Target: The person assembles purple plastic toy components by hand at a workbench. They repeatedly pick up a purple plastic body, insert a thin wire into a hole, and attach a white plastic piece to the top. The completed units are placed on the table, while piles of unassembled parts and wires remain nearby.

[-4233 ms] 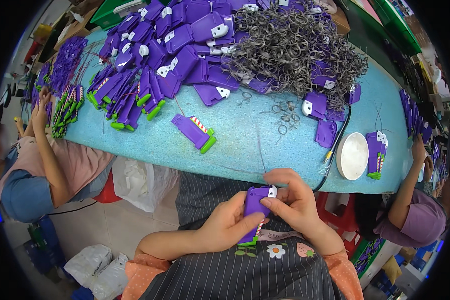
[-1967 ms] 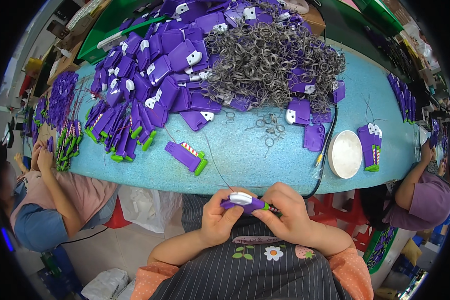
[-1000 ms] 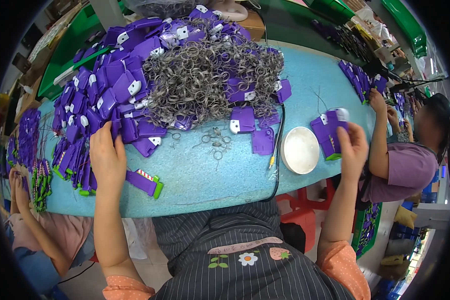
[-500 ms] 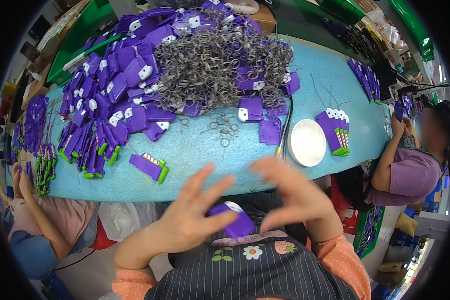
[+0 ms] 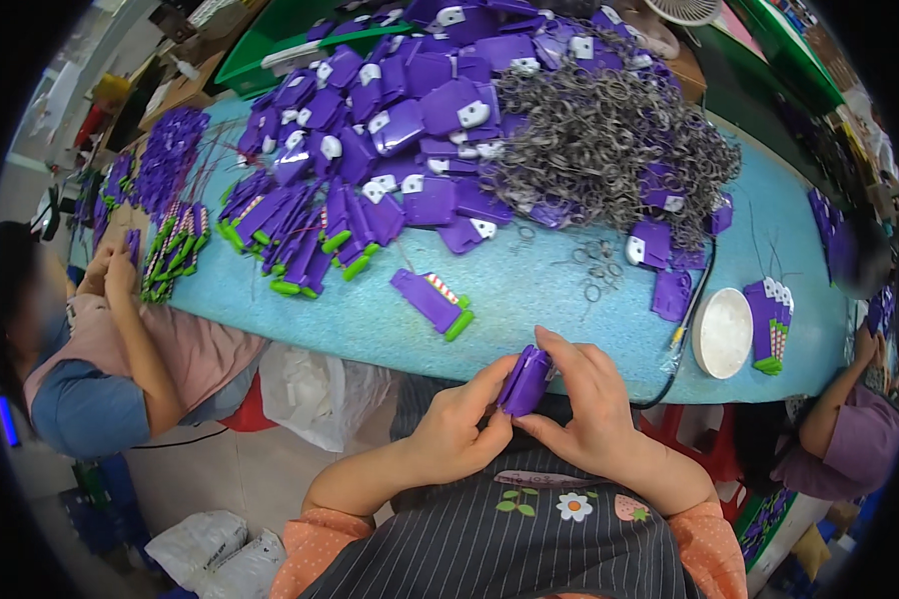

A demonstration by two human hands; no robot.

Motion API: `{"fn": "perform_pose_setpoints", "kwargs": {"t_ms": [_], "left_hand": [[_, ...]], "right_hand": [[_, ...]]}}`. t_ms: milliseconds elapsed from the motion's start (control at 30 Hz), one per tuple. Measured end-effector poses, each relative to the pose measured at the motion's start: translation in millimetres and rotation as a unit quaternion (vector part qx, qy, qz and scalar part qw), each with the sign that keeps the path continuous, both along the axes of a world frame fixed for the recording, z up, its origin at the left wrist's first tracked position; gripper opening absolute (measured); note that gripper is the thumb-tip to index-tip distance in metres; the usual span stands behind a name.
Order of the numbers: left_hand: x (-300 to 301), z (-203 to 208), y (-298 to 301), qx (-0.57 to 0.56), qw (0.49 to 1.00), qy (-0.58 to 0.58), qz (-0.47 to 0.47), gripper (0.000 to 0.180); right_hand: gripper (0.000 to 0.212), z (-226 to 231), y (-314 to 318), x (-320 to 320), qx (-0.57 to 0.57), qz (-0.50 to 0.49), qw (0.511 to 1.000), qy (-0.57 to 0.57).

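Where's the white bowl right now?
In the head view, the white bowl is on the right side of the blue table, between the black cord and a small group of purple pieces.

head-worn | left fisheye of pair | faces down | fingers [image 5: 569, 357] near, table [image 5: 544, 309] beyond

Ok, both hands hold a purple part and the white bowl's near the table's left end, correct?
Wrong end: the head view shows the bowl near the right end of the table. The left hand and right hand hold a purple part.
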State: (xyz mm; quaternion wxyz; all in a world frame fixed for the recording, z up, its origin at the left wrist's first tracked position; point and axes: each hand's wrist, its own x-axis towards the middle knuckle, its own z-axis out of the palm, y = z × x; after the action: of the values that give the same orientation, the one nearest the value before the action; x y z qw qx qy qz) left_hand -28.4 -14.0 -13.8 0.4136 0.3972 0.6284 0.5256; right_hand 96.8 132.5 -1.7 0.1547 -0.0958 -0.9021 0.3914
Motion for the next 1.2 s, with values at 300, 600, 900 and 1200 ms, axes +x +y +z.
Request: {"fn": "perform_pose_setpoints", "kwargs": {"t_ms": [300,600,900,1200], "left_hand": [[-51.6,-0.9,-29.3,0.085,0.929,-0.257,0.254,0.026],[-49.0,-21.3,-27.5,0.091,0.898,-0.277,0.329,0.03],[-13.5,-19.1,0.6,0.058,0.913,-0.375,0.15,0.035],[30.1,-11.3,3.7,-0.101,0.877,-0.465,-0.061,0.036]], "right_hand": [[0.077,4.4,8.2,-46.3,0.193,0.055,0.979,-0.047],[0.021,-21.0,-8.0,-61.6,0.202,0.125,0.97,0.04],[0.027,4.8,-0.7,-9.0,-0.033,0.078,0.994,0.063],[0.029,4.2,33.0,-33.4,-0.455,-0.094,0.885,-0.019]]}}
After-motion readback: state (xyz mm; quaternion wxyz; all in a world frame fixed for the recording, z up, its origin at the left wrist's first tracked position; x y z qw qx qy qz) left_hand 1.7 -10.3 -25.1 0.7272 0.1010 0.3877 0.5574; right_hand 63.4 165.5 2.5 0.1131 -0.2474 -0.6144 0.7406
